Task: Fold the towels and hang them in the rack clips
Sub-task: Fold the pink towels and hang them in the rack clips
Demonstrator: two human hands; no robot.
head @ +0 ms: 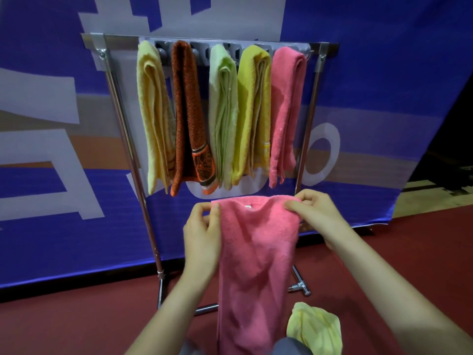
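I hold a pink towel (256, 257) up by its top edge, and it hangs down in front of me. My left hand (202, 234) pinches its left top corner and my right hand (317, 216) pinches the right one. Behind it stands a metal rack (120, 119) whose grey clip bar (199, 51) holds several folded towels side by side: pale yellow (153, 114), orange-brown (188, 116), light green (222, 119), bright yellow (252, 114) and pink (285, 111).
A crumpled pale yellow towel (317, 329) lies low at the right, near my knee. The rack's foot bars (299, 285) rest on a dark red floor (76, 326). A blue and white banner (371, 98) hangs close behind the rack.
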